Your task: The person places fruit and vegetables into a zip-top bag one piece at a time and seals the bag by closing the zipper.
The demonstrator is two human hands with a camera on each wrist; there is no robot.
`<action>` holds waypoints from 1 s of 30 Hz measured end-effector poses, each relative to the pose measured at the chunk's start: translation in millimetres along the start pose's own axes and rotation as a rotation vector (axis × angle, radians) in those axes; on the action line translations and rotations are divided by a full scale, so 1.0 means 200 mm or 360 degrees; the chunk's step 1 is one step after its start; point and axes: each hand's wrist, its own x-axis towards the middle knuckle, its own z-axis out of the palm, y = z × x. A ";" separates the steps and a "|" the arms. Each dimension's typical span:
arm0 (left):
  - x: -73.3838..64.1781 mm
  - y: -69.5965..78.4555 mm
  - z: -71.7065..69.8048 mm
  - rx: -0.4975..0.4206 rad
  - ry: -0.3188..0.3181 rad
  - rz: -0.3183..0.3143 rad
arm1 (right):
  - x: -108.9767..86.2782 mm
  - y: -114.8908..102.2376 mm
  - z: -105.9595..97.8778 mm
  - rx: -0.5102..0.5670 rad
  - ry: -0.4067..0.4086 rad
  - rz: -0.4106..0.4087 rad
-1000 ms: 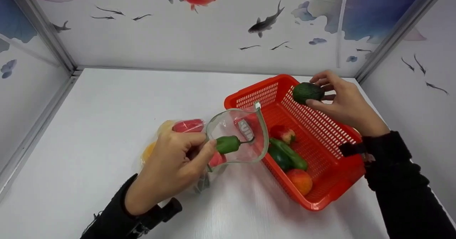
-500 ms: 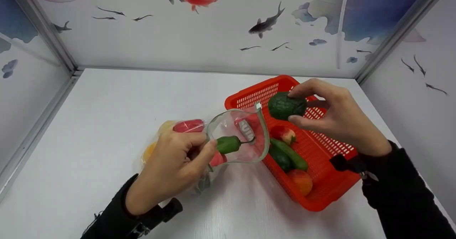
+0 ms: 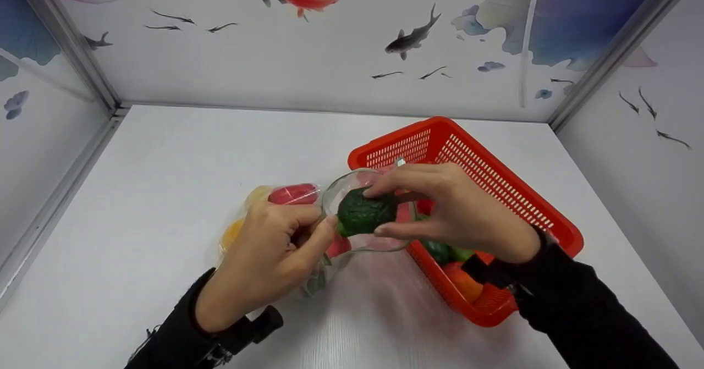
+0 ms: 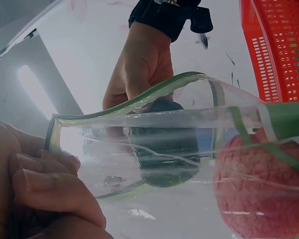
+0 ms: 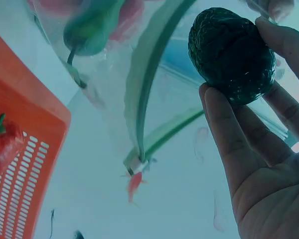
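Note:
My left hand (image 3: 269,259) pinches the rim of a clear zip bag (image 4: 109,124) with green edging, its mouth spread toward the right. With fingertips and thumb, my right hand (image 3: 459,209) holds a dark green, wrinkled avocado (image 3: 366,212) at that mouth. From the left wrist, the avocado (image 4: 164,144) shows through the clear plastic. Inside the bag are a green pepper (image 5: 92,30) with a thin stem and a rough pinkish-red fruit (image 4: 259,184). In the head view the avocado covers most of the pepper.
A red slotted basket (image 3: 569,237) stands to the right, partly under my right arm. It holds an orange-red peach (image 3: 465,281), green vegetables and a red fruit with a green stem (image 5: 0,142). Left of the bag's mouth lie a wrapped red item (image 3: 294,194) and yellow ones.
My right hand has carried the avocado left and toward me, from above the basket's far side to the bag's mouth. My left hand keeps its hold on the bag.

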 end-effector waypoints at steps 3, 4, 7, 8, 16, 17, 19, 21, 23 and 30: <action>0.00 0.00 0.00 -0.0036 -0.0020 -0.0007 | 0.05 0.00 0.07 0.0010 -0.0065 -0.0034; 0.00 0.00 0.00 -0.0052 -0.0027 -0.0007 | 0.07 0.00 0.08 0.0007 -0.0078 -0.0036; 0.00 0.00 0.00 -0.0088 -0.0033 -0.0004 | 0.11 0.01 0.13 -0.0003 -0.0080 -0.0031; 0.00 0.00 0.00 -0.0097 -0.0034 0.0001 | 0.12 0.01 0.15 -0.0014 -0.0075 -0.0031; 0.00 0.00 0.01 -0.0125 -0.0033 -0.0004 | 0.19 0.03 0.27 -0.0253 -0.0104 -0.0086; -0.01 0.00 0.01 -0.0126 -0.0029 0.0001 | 0.20 0.03 0.28 -0.0275 -0.0116 -0.0085; -0.01 0.00 0.01 -0.0133 -0.0022 0.0013 | 0.21 0.04 0.30 -0.0311 -0.0158 -0.0049; -0.01 0.00 0.01 -0.0137 -0.0022 0.0012 | 0.23 0.03 0.32 -0.0330 -0.0197 -0.0003; -0.01 0.00 0.01 -0.0142 -0.0024 0.0004 | 0.24 0.03 0.32 -0.0338 -0.0228 0.0038; -0.01 -0.01 0.00 -0.0135 -0.0047 -0.0046 | 0.23 0.03 0.32 -0.0351 -0.0278 0.0069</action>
